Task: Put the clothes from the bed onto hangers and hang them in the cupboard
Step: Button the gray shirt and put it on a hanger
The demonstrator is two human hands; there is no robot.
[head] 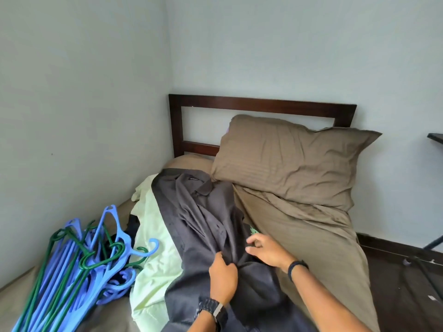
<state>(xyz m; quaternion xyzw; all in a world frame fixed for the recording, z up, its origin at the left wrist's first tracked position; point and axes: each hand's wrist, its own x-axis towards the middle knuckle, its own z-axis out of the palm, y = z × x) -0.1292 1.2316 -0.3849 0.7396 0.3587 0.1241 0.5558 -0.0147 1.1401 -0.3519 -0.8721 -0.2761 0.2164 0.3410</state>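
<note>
Lengthwise on the bed [323, 236], collar toward the headboard, the grey shirt [206, 219] runs away from both hands, the left hand [223, 279] pinching its lower fabric, the right hand [266, 250] hovering loosely curled beside it, hangers [79, 267] lying leftward.

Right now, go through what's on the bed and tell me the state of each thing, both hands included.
Grey shirt: lying crumpled on the bed, not on a hanger.
Light green garment: spread flat under the grey shirt.
Hangers: loose pile, blue and green, none in use.
Pillow: propped against the headboard.
Left hand: pinching the grey shirt's fabric.
Right hand: fingers loosely curled just above the shirt, holding nothing.
</note>
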